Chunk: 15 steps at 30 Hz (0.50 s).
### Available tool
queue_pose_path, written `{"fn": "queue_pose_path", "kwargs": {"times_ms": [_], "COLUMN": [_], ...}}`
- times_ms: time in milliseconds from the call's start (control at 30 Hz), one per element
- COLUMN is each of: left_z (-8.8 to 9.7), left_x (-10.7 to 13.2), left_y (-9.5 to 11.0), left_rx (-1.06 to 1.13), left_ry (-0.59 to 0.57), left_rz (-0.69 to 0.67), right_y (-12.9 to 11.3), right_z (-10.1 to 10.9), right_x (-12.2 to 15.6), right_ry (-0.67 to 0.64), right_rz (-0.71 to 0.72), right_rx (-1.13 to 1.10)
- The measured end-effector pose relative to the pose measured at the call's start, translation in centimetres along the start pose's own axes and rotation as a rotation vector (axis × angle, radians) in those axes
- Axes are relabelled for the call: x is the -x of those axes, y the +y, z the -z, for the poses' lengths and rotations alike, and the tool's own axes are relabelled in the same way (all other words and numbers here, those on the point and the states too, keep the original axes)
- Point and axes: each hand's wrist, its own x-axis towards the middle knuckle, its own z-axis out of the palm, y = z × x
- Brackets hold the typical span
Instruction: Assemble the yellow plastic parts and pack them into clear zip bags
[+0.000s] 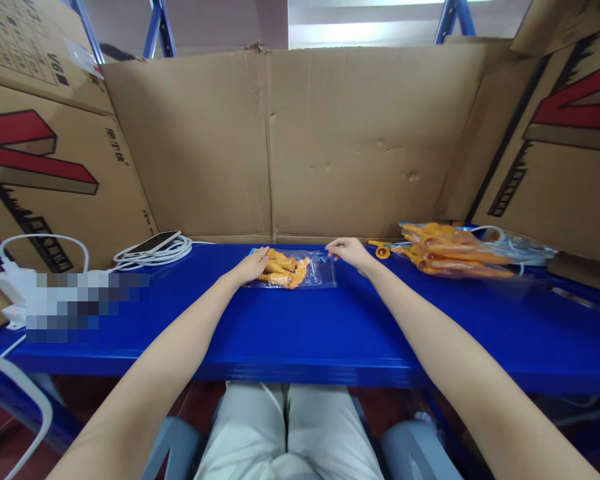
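A clear plastic bag [321,275] with several orange plastic parts [284,270] inside lies flat on the blue table. At its left end, my left hand [253,265] grips the bag, thumb and fingers pressed on the film. My right hand [351,253] is at the far right corner of the bag, thumb and forefinger pinched together on the edge of the film. What lies beneath the left palm is hidden.
Right of my hands lie filled bags of orange parts [445,250] and a loose orange piece [382,252]. A phone [155,243] rests on a coiled white cable [175,251] at left. Cardboard [360,147] walls the back and sides of the blue table [300,333].
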Motion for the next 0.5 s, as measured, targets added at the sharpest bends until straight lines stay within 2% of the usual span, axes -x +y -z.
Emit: {"fn": "queue_pose_path", "kwargs": {"times_ms": [33, 100, 167, 233, 333, 500], "left_z": [0.1, 0.2, 0.4, 0.4, 0.5, 0.6], "left_x": [0.0, 0.1, 0.0, 0.0, -0.1, 0.0], "left_y": [0.1, 0.2, 0.3, 0.2, 0.1, 0.1], "left_rx": [-0.007, -0.018, -0.025, -0.031, -0.043, -0.043], "left_ry": [-0.008, -0.02, -0.029, -0.036, -0.034, -0.014], "left_rz": [0.018, 0.038, 0.036, 0.041, 0.059, 0.104], "right_y": [0.8, 2.4, 4.1, 5.3, 6.4, 7.0], "right_z": [0.8, 2.4, 3.7, 4.5, 5.0, 5.0], "right_x": [-0.4, -0.9, -1.0, -0.7, -0.3, 0.0], "right_ry": [0.133, 0.314, 0.421, 0.441, 0.404, 0.383], "right_rz": [-0.028, -0.054, -0.089, -0.184, -0.307, -0.404], "right_rx": [0.067, 0.257, 0.431, 0.532, 0.621, 0.712]}}
